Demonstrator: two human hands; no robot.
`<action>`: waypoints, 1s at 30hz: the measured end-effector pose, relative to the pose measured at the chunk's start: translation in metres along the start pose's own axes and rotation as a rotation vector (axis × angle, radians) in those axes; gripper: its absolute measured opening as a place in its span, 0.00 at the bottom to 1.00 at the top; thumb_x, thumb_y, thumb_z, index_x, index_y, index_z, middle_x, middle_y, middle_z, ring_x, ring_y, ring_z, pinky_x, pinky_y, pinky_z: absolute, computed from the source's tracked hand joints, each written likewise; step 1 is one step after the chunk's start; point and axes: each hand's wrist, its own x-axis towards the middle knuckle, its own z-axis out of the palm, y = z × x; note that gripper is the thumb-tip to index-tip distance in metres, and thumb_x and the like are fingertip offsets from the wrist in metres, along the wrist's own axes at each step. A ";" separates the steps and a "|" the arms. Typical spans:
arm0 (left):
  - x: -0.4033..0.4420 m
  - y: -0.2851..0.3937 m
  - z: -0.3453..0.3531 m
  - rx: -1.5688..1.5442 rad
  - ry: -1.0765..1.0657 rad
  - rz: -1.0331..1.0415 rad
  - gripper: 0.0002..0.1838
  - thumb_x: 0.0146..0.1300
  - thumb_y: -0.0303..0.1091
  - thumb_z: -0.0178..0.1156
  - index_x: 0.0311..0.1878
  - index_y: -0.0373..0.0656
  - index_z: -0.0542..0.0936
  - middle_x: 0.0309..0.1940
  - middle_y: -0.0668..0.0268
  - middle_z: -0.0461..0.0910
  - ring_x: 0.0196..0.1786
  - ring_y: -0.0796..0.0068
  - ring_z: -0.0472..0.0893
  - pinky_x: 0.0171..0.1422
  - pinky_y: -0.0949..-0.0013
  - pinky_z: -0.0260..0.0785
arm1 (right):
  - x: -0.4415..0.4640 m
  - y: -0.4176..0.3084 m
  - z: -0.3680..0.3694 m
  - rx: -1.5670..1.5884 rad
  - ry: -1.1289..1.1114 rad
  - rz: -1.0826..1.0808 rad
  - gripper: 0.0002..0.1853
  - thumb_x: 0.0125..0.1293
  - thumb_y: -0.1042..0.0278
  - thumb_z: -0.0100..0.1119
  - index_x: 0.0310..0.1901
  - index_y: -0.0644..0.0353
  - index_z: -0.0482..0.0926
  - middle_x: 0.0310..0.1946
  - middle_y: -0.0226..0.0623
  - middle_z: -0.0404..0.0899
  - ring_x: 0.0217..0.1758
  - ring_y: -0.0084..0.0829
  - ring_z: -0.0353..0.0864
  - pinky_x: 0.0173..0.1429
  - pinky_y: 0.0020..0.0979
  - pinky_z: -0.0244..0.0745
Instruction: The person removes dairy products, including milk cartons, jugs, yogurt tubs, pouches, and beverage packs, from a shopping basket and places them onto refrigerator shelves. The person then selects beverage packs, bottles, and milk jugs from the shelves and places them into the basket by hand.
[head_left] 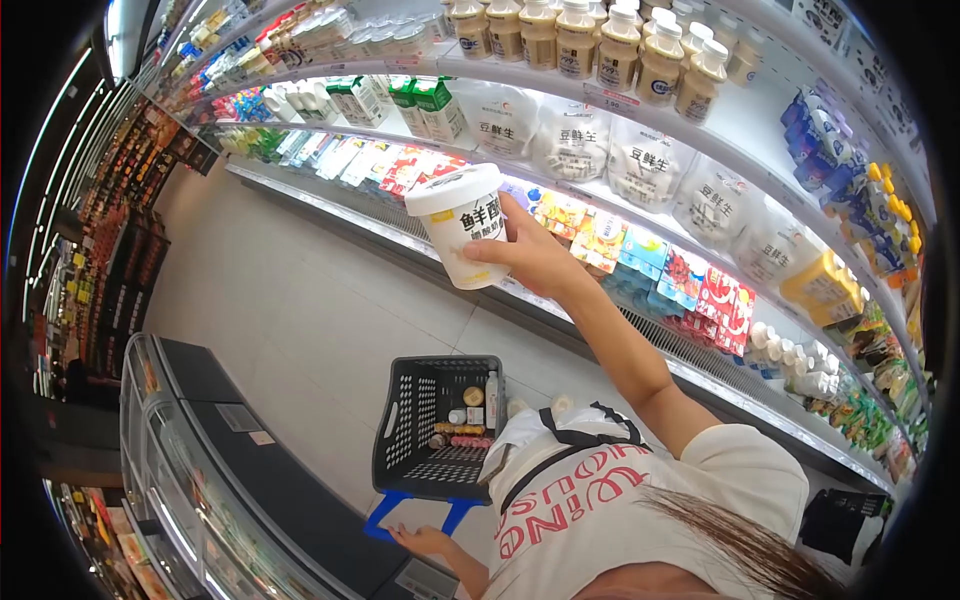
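My right hand (495,245) is wrapped round a white lidded cup (463,225) with dark lettering, held up in front of the refrigerated shelves and slightly tilted. Low in the view, my left hand (422,540) is closed round the blue handle (385,517) of a dark grey shopping basket (394,425). Several small packages and a white bottle (491,400) lie inside the basket.
Curved shelves (560,85) hold cream-coloured bottles (575,45), white round packs (645,165) and green cartons (435,108). A dark-edged display case (230,470) stands at the left, beside the tiled floor (270,270).
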 end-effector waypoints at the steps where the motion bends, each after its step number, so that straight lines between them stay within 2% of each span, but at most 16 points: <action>1: -0.002 0.005 0.008 0.011 0.013 -0.036 0.23 0.42 0.12 0.47 0.44 0.29 0.78 0.62 0.50 0.70 0.62 0.50 0.73 0.59 0.57 0.69 | -0.001 -0.001 -0.003 0.048 -0.009 0.008 0.46 0.50 0.70 0.74 0.67 0.64 0.55 0.56 0.43 0.72 0.60 0.34 0.74 0.64 0.39 0.70; 3: -0.004 0.018 0.023 0.043 0.052 -0.113 0.23 0.42 0.13 0.47 0.45 0.30 0.78 0.63 0.49 0.69 0.62 0.50 0.73 0.61 0.57 0.68 | -0.007 -0.009 -0.005 0.025 0.019 -0.009 0.46 0.50 0.71 0.74 0.67 0.64 0.55 0.56 0.43 0.72 0.60 0.34 0.74 0.64 0.39 0.70; 9: 0.019 0.096 0.076 -0.055 0.229 -0.265 0.21 0.41 0.14 0.49 0.43 0.32 0.78 0.59 0.50 0.70 0.58 0.49 0.76 0.57 0.53 0.70 | -0.014 -0.021 -0.028 -0.094 0.071 -0.086 0.46 0.51 0.69 0.72 0.68 0.66 0.54 0.56 0.45 0.73 0.60 0.34 0.74 0.63 0.37 0.70; 12: 0.038 0.143 0.088 0.029 0.040 -0.292 0.18 0.42 0.16 0.51 0.40 0.36 0.78 0.54 0.54 0.71 0.47 0.47 0.79 0.48 0.48 0.71 | -0.012 -0.022 -0.041 -0.076 0.098 -0.080 0.45 0.51 0.68 0.72 0.68 0.67 0.54 0.56 0.45 0.73 0.59 0.34 0.74 0.63 0.36 0.70; 13: 0.045 0.148 0.097 -0.076 0.057 -0.276 0.14 0.44 0.18 0.53 0.37 0.39 0.77 0.50 0.56 0.70 0.38 0.47 0.80 0.40 0.45 0.70 | -0.011 -0.024 -0.044 -0.149 0.137 -0.080 0.46 0.51 0.67 0.73 0.67 0.67 0.54 0.56 0.46 0.72 0.59 0.35 0.74 0.64 0.35 0.69; 16: 0.090 0.176 0.135 -0.051 0.122 -0.261 0.13 0.47 0.21 0.55 0.39 0.40 0.77 0.53 0.57 0.70 0.36 0.47 0.80 0.38 0.47 0.71 | -0.009 -0.031 -0.049 -0.232 0.160 -0.161 0.47 0.51 0.64 0.73 0.67 0.67 0.53 0.56 0.47 0.71 0.60 0.36 0.73 0.64 0.35 0.68; 18: 0.122 0.183 0.161 -0.055 0.082 -0.305 0.14 0.49 0.22 0.56 0.41 0.40 0.77 0.54 0.57 0.69 0.39 0.48 0.80 0.40 0.48 0.72 | -0.008 -0.039 -0.053 -0.224 0.187 -0.117 0.47 0.51 0.64 0.73 0.67 0.65 0.53 0.56 0.48 0.71 0.60 0.35 0.73 0.64 0.36 0.68; 21: 0.160 0.206 0.189 -0.060 0.021 -0.308 0.15 0.50 0.24 0.57 0.43 0.39 0.76 0.56 0.57 0.67 0.43 0.49 0.80 0.44 0.48 0.72 | 0.002 -0.046 -0.058 -0.207 0.239 -0.188 0.47 0.51 0.64 0.73 0.67 0.65 0.54 0.56 0.47 0.72 0.59 0.35 0.74 0.63 0.36 0.69; 24: 0.204 0.223 0.221 -0.032 -0.042 -0.338 0.15 0.51 0.25 0.57 0.45 0.37 0.76 0.59 0.57 0.64 0.46 0.49 0.79 0.49 0.46 0.69 | 0.008 -0.070 -0.039 -0.158 0.302 -0.179 0.43 0.54 0.70 0.70 0.68 0.62 0.55 0.56 0.43 0.73 0.61 0.33 0.74 0.64 0.36 0.70; 25: 0.217 0.234 0.224 -0.038 -0.062 -0.337 0.15 0.51 0.26 0.58 0.45 0.36 0.75 0.59 0.56 0.63 0.45 0.48 0.78 0.50 0.46 0.69 | 0.022 -0.065 -0.044 -0.195 0.310 -0.248 0.41 0.54 0.69 0.70 0.67 0.62 0.56 0.56 0.43 0.73 0.61 0.34 0.74 0.65 0.36 0.68; 26: 0.227 0.255 0.233 -0.053 -0.093 -0.323 0.16 0.51 0.26 0.58 0.45 0.36 0.75 0.60 0.55 0.62 0.45 0.48 0.78 0.51 0.45 0.68 | 0.030 -0.065 -0.048 -0.351 0.383 -0.227 0.43 0.54 0.67 0.71 0.67 0.62 0.55 0.56 0.43 0.73 0.61 0.34 0.74 0.65 0.36 0.67; 28: 0.250 0.269 0.254 0.082 -0.151 -0.286 0.17 0.50 0.27 0.59 0.45 0.32 0.74 0.60 0.54 0.61 0.46 0.47 0.77 0.51 0.43 0.67 | 0.049 -0.069 -0.039 -0.343 0.384 -0.300 0.44 0.53 0.65 0.72 0.67 0.62 0.55 0.57 0.44 0.73 0.61 0.35 0.74 0.66 0.35 0.66; 30: 0.277 0.267 0.282 0.060 -0.227 -0.216 0.18 0.49 0.28 0.59 0.43 0.28 0.73 0.57 0.51 0.61 0.48 0.46 0.75 0.50 0.42 0.66 | 0.080 -0.064 -0.036 -0.322 0.400 -0.430 0.44 0.52 0.64 0.73 0.67 0.61 0.55 0.56 0.45 0.73 0.60 0.35 0.74 0.64 0.35 0.68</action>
